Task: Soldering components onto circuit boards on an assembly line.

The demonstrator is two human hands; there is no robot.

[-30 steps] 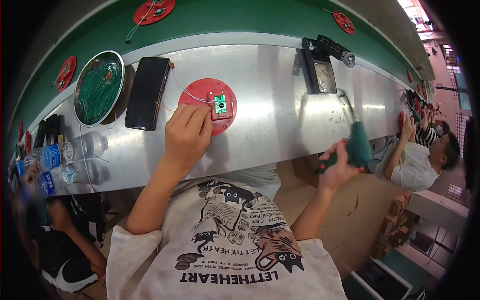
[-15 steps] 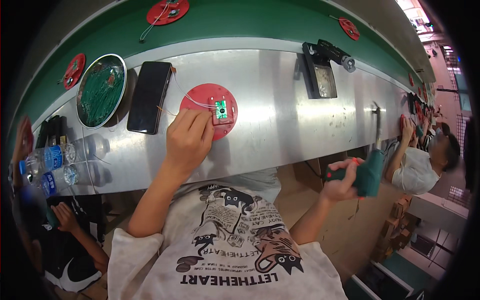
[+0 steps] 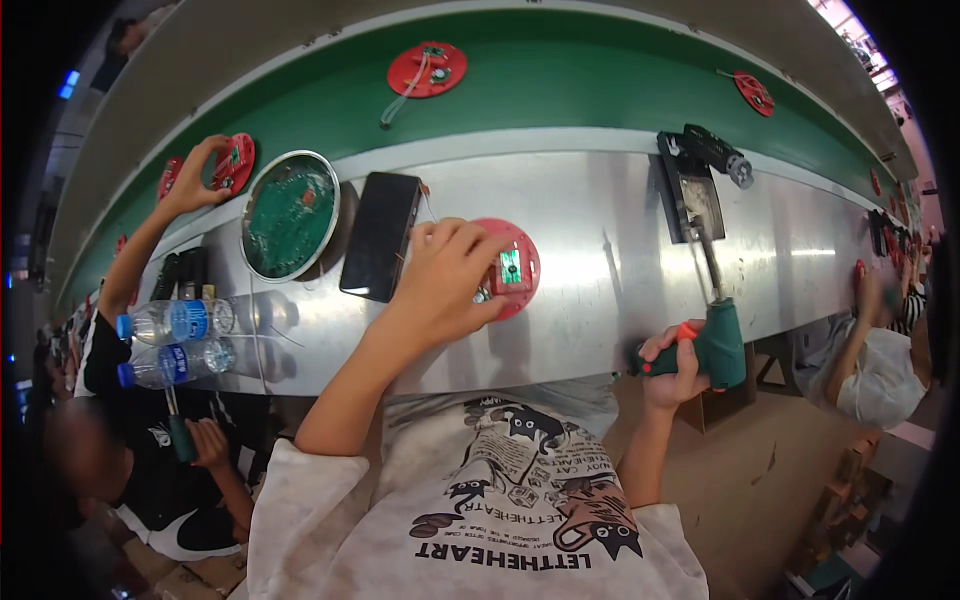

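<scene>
My left hand [image 3: 445, 275] lies over the left part of a round red plastic disc [image 3: 525, 290], gripping it between thumb and bent fingers. A small green circuit board [image 3: 511, 268] with a dark round part sits on the disc. The hand hides the disc's left side and most of its thin wires. My right hand [image 3: 675, 368] is closed around the dark green handle of a soldering gun [image 3: 728, 340] with an orange-red trigger. Its metal shaft points up and away, and the tip is at a black soldering stand [image 3: 674, 190] with a pale tray.
Left of the disc lie a black phone [image 3: 380, 235] and a metal bowl [image 3: 332, 228] of green wires. Two water bottles [image 3: 180, 340] lie farther left. Red discs with boards [image 3: 427, 70] rest on the green belt [image 3: 560, 90]. A co-worker's hand [image 3: 200, 170] holds another disc.
The soldering gun's tip has come over to the black stand. My left hand has gone from pinching by the board to spreading across the disc. The view has shifted left.
</scene>
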